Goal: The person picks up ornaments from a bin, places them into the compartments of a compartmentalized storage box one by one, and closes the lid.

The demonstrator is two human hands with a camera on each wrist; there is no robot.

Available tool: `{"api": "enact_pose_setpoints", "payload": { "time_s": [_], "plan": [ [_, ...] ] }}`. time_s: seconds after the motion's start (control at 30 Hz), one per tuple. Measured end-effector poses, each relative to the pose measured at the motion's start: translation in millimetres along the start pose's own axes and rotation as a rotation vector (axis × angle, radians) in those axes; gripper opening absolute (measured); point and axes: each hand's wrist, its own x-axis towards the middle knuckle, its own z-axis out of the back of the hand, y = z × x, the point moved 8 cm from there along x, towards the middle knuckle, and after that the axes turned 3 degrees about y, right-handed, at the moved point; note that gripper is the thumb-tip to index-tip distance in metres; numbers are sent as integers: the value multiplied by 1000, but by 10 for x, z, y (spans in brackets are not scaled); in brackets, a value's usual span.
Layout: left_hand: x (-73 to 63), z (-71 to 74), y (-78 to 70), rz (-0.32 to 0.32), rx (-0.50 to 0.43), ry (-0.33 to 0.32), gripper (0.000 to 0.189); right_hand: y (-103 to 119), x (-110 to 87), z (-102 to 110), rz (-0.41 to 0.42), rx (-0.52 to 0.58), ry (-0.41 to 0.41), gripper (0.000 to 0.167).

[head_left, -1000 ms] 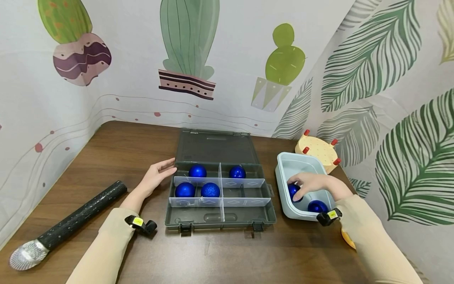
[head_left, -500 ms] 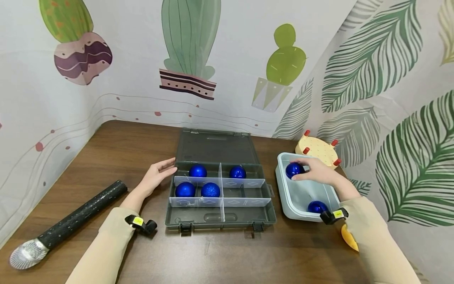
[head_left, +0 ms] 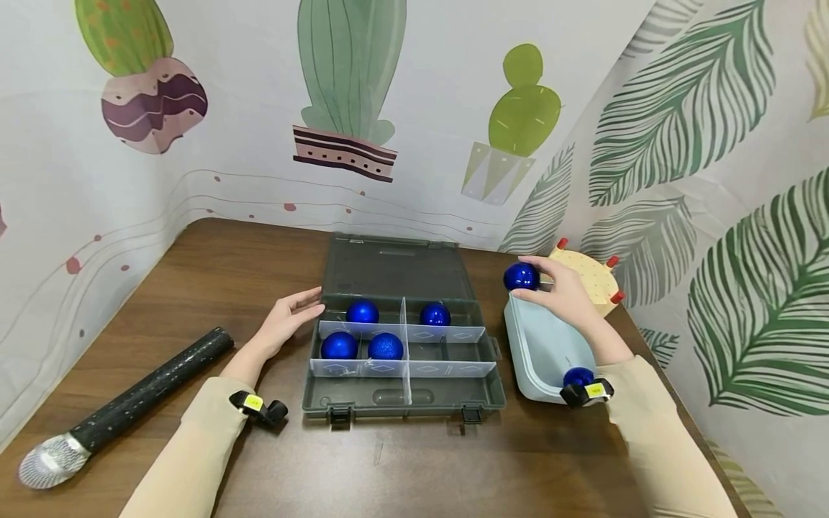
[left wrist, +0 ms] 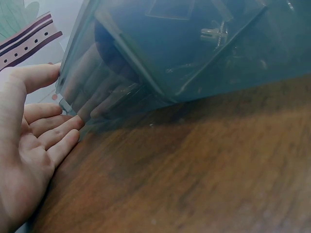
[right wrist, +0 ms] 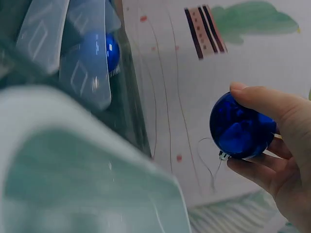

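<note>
My right hand (head_left: 562,291) grips a shiny blue Christmas ball (right wrist: 241,127) above the far end of a pale blue plastic tub (head_left: 516,349); a silver cap and a thread loop show on the ball in the right wrist view. Another blue ball (head_left: 578,377) lies inside the tub. My left hand (head_left: 285,325) touches the left side of a grey see-through divided box (head_left: 401,411) with fairly straight fingers. In its back row sit a ball (head_left: 362,311) at left and one (head_left: 435,314) at right of the centre divider. Two more, a matte ball (head_left: 339,346) and a glittery ball (head_left: 386,347), lie in the middle row's left half.
The box's lid (head_left: 396,265) lies folded back. A black microphone (head_left: 129,403) with a silver head lies at the left. Behind the tub, a cream round object (head_left: 586,273) with red pegs stands near the table's right edge. A printed cloth (head_left: 259,144) hangs behind the table.
My right hand has lifted the Christmas ball out of the tub, then moved it up and slightly left past the tub's far rim. My left hand stays at the box.
</note>
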Motion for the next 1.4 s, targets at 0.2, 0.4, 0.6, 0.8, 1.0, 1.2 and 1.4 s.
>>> {"api": "enact_pose_setpoints", "payload": {
  "time_s": [0.2, 0.4, 0.6, 0.8, 1.0, 1.2, 1.4],
  "plan": [
    [4, -2, -4, 7, -16, 0, 60, 201, 59, -166, 25, 72, -41, 57],
    [3, 7, 4, 15, -33, 3, 61, 399, 70, -370, 64, 97, -61, 58],
    [6, -1, 7, 13, -32, 6, 60, 569, 61, -618, 138, 151, -7, 59],
    [6, 4, 10, 8, -17, 1, 60, 654, 45, -853, 189, 155, 65, 58],
    [7, 9, 7, 8, -13, 6, 60, 720, 8, -1036, 221, 151, 127, 57],
    [1, 15, 4, 9, -13, 4, 60, 762, -17, -1177, 254, 112, 168, 58],
    [0, 4, -4, 7, -11, 9, 60, 760, -35, -1285, 252, 62, 208, 59]
  ]
}}
